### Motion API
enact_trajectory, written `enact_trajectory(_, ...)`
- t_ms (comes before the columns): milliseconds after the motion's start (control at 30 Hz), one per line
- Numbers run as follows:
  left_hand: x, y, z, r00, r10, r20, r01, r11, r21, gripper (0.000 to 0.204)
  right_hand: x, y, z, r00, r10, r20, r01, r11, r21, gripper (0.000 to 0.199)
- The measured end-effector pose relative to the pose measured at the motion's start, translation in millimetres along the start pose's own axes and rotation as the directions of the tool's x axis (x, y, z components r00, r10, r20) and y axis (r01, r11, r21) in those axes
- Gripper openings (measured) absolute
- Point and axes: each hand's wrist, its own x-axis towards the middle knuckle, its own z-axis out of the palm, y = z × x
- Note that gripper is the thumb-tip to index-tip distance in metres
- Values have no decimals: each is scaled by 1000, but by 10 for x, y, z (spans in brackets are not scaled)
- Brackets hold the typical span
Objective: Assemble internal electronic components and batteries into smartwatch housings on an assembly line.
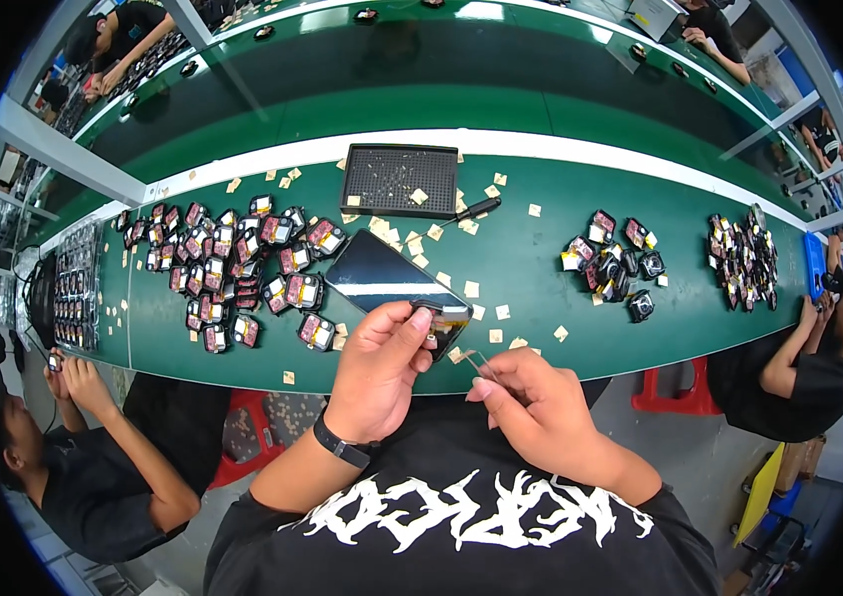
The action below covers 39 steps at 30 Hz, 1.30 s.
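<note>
Between the thumb and fingers of my left hand (374, 375) is a small black device housing (449, 314) with a yellowish strip on it, held above the front edge of the green table. My right hand (546, 397) pinches metal tweezers (482, 362), their tips close to the housing. What the tips touch is too small to make out. Under and behind the housing lies a dark, glossy rectangular panel (382, 268), set at a slant. Left of it spreads a big cluster of similar housings (213, 260) showing reddish circuit boards and yellow tape.
A black ribbed tray (404, 177) and a dark-handled screwdriver (478, 209) lie behind the panel, among scattered cream paper squares (472, 289). More housings form piles at right (608, 266) and far right (742, 256). Clear trays (77, 288) stand far left. Co-workers sit on both sides.
</note>
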Motion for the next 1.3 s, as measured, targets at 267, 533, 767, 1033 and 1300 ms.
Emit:
enact_trajectory(267, -57, -52, 90, 982, 187, -33, -182, 975, 125, 24, 120, -41, 94, 991, 136, -12, -135, 990, 25, 17)
enact_trajectory(533, -91, -144, 97, 932, 338, 127, -361, 884, 296, 28, 215, -9, 97, 946, 320, 46, -320, 908, 271, 16)
enact_trajectory(767, -133, -137, 3, 932, 300, 205, -357, 863, 359, 27, 177, 91, 106, 949, 309, 56, -308, 878, 367, 17)
enact_trajectory(1033, -135, -14, -47, 995, 66, 80, -79, 981, 177, 24, 140, 187, 64, 972, 213, 103, -235, 915, 328, 17)
enact_trajectory(1300, -171, 71, 3, 998, 2, 66, -17, 974, 225, 19, 174, 231, -111, 994, 102, -25, -84, 914, 397, 20)
